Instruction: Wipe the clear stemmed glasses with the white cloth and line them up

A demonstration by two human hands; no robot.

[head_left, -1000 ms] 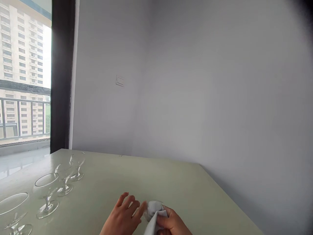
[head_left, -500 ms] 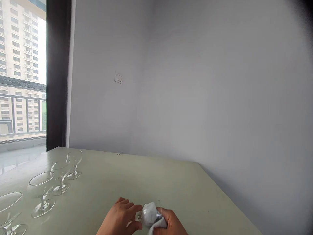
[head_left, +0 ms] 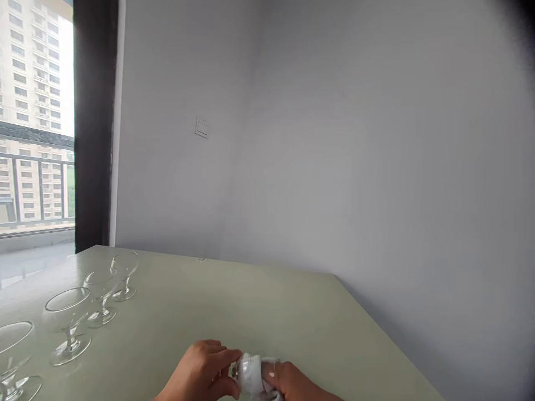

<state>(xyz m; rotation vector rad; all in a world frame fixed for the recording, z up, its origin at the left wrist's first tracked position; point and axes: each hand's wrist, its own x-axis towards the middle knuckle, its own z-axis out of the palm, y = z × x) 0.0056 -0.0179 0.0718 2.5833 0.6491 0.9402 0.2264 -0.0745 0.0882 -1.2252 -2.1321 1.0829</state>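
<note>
At the bottom centre, my left hand (head_left: 211,368) is closed on the stem end of a clear glass (head_left: 234,370), its thumb and fingers around it. A white cloth (head_left: 251,374) is bunched inside and about the bowl of this glass. My right hand (head_left: 285,379) grips the cloth at the bowl's right side, with its thumb pressed into it. The glass lies on its side between both hands, low over the table (head_left: 217,295). The lower part of the cloth is cut off by the frame's edge.
Several clear stemmed glasses stand upright in a row along the table's left side, the farthest one (head_left: 124,275) near the back and the nearest (head_left: 14,356) at the left edge. A grey wall (head_left: 334,139) borders the table behind and on the right.
My right hand has turned and pushed closer to the glass, with its thumb now over the cloth at the rim. The cloth has shifted around the bowl. The view has moved slightly.
</note>
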